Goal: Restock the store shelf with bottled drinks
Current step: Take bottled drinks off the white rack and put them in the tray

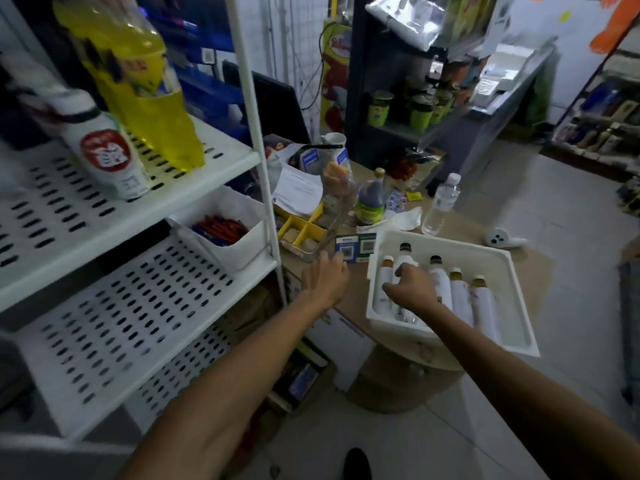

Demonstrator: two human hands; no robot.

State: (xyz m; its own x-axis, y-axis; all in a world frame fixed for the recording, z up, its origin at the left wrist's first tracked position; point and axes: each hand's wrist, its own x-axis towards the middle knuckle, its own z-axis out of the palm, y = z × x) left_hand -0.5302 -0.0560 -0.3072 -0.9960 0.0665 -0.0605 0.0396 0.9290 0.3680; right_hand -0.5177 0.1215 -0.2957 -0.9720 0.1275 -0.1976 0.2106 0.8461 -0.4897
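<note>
If lifting white-labelled dark-capped bottle (pixel 406 260) from white plastic tray (pixel 460 244): lies cap-away under right hand (pixel 414 289), curled round it.

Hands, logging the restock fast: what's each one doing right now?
Left hand: cannot tell, fingers hidden.
Right hand: holding a white bottle in the tray.

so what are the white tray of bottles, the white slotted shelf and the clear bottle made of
White rectangular tray: looks like moulded plastic, smooth and slightly glossy, rounded rim.
White slotted shelf: painted metal or plastic, matte, evenly punched slots; cannot tell which.
Clear water bottle: thin transparent plastic, see-through body, white cap.
</note>
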